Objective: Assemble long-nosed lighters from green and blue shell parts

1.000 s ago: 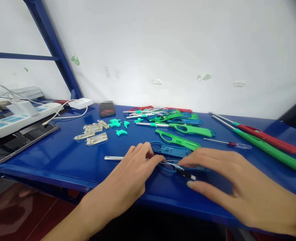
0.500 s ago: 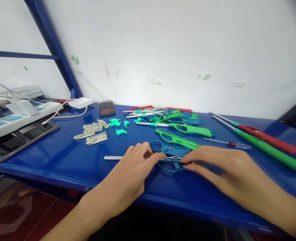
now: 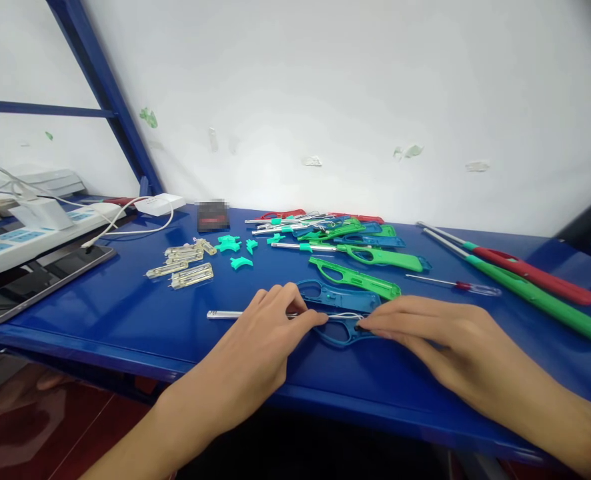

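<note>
A blue plastic lighter shell [image 3: 340,331] with a metal tube [image 3: 225,314] sticking out to the left lies near the front of the blue table [image 3: 125,313]. My left hand [image 3: 270,340] rests on the shell's left end, fingers curled and pressing the tube. My right hand [image 3: 440,340] pinches a thin white wire [image 3: 348,315] and a small dark part at the shell's middle. Just behind lies a second blue shell [image 3: 338,297].
Green shells [image 3: 355,279], a heap of green, blue and red lighter parts [image 3: 325,230], teal triggers [image 3: 238,248] and metal pieces [image 3: 185,267] lie further back. Two finished long lighters [image 3: 530,280] lie right. A tablet [image 3: 30,283] and power strip [image 3: 35,233] sit left.
My right hand has drawn in from the front edge to the shell's middle, carrying the small dark part and wire onto it. My left hand has stayed put.
</note>
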A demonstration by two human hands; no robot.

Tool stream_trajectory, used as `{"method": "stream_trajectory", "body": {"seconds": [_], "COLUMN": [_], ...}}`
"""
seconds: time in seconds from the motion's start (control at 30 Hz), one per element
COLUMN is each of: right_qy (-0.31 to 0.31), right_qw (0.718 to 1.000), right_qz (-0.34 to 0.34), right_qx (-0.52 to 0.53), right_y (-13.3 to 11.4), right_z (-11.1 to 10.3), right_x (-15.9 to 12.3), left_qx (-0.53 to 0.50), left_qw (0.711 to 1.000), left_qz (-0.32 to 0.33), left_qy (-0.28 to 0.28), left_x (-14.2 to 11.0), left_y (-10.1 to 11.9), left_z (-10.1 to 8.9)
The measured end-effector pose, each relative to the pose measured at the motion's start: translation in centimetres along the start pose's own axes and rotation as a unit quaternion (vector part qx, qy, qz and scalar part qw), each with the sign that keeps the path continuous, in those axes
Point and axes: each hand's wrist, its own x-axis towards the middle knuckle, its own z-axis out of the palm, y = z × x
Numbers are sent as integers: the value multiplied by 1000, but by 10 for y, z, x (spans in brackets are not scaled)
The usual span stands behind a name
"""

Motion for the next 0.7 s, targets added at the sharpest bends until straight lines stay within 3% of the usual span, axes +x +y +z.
{"method": "stream_trajectory", "body": {"seconds": [0.33, 0.7], "right_qy": [-16, 12], "right_qw": [998, 999], "right_qz": [48, 41], "right_qx": [36, 26], "right_y": [-3, -10], "right_z": [1, 8], "right_x": [-5, -7], "left_qx": [1, -6], "left_qw": [1000, 1000], "left_qz": [-1, -17], "left_qy": [-1, -5], "left_x": [2, 1], "left_y": [1, 0], "left_z": [-1, 3]}}
